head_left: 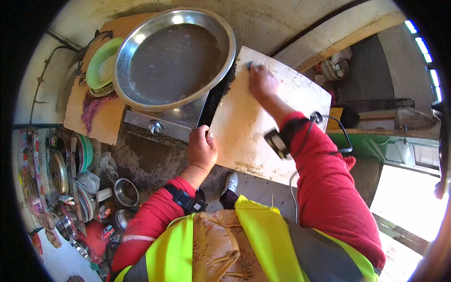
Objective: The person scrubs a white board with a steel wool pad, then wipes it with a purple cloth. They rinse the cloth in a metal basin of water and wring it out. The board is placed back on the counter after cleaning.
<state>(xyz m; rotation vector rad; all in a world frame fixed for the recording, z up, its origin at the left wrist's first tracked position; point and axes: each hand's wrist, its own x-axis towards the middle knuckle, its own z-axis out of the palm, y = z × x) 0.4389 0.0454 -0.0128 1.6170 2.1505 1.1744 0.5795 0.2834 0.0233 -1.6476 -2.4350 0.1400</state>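
Note:
A pale, dirt-stained board point(246, 127) lies at a slant before me, with brown wet smears over its left half. My left hand point(202, 148) grips its near left edge, thumb uppermost. Towards the far end, my right hand point(262, 83) is pressed down on the surface, fingers curled around a small dark object point(249, 66). Most of that object is hidden, so its kind is unclear. Left of the board, a wide metal basin point(230, 42) of murky brownish water point(176, 63) sits on a stainless-steel gas stove point(141, 121) with a knob.
A green bowl point(93, 70) with pale contents and a purple cloth point(92, 109) are on cardboard point(105, 130) at the left. Racks of pans and lids point(58, 172) line the lower left. A metal bowl point(126, 192) is near the floor. A cable point(292, 197) hangs by my right arm.

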